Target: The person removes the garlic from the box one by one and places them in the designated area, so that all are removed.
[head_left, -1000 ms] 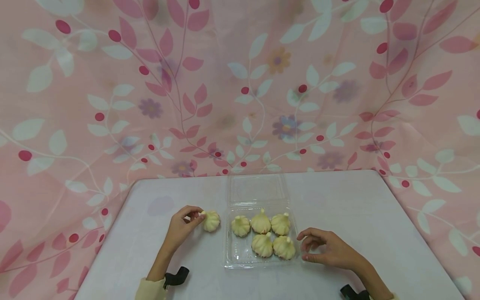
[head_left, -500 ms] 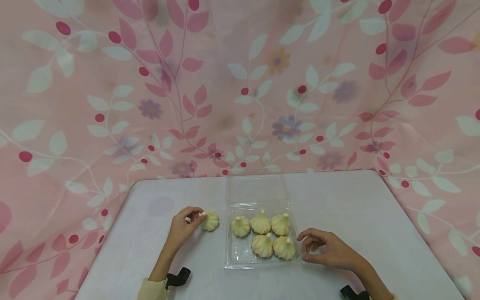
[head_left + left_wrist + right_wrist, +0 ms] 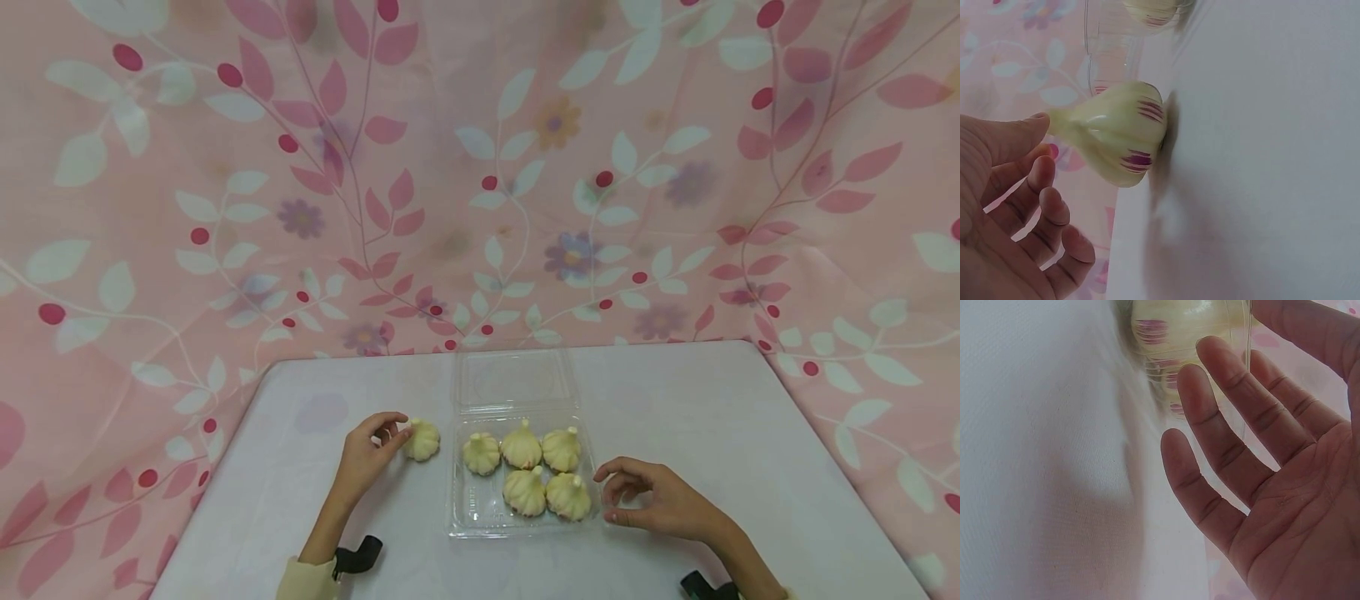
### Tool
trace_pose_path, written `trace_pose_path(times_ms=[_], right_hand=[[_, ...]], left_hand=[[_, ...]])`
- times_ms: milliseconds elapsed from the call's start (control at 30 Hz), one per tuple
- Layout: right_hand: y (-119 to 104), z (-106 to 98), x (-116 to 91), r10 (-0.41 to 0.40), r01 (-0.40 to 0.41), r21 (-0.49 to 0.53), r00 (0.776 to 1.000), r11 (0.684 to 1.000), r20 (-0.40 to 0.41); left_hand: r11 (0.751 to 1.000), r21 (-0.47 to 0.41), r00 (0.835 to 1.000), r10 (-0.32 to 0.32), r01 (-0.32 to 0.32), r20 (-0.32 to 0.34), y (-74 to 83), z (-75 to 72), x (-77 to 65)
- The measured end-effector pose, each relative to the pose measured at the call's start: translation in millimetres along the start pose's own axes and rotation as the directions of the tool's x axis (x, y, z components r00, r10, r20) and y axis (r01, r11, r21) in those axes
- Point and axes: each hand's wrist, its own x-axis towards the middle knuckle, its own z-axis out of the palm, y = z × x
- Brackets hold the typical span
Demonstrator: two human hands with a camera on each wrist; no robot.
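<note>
My left hand (image 3: pixel 367 450) pinches a pale garlic bulb (image 3: pixel 1119 134) by its stem, thumb against forefinger, to the left of the clear plastic box. In the left wrist view the bulb has purple streaks, and its base is right at the white tabletop. The other fingers of this hand are loosely bent. The hinged plastic box (image 3: pixel 474 510) lies with its lid (image 3: pixel 513 379) folded back. Several more garlic bulbs (image 3: pixel 521 446) sit inside in two rows, with a gap at the front left. My right hand (image 3: pixel 652 498) holds nothing, its fingers relaxed right beside the box's right wall.
The white-covered table (image 3: pixel 675 400) has rounded far corners. Behind and around it hangs a pink curtain (image 3: pixel 420 183) patterned with leaves and flowers. A black wrist camera (image 3: pixel 358 555) is worn on the left wrist, another black camera (image 3: pixel 708 586) on the right.
My left hand has shifted very slightly to the right, still pinching the garlic bulb. The right hand and the box have stayed in place.
</note>
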Motion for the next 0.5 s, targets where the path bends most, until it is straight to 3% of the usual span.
trace_pose_path(times_ms=[233,500], right_hand=[[-4.2,-1.1,0.5,-0.007,0.006,0.012,1.000,1.000,0.011],[-2.2,-1.1,1.4,0.013,-0.013,0.000,1.000,1.000,0.017]], left_hand=[[0.999,-0.003,0.999,-0.036,0.036,0.004,5.3,-0.9,-2.6],[1.000,-0.018,1.000,0.015,-0.015,0.003,8.4,-1.3,-6.5]])
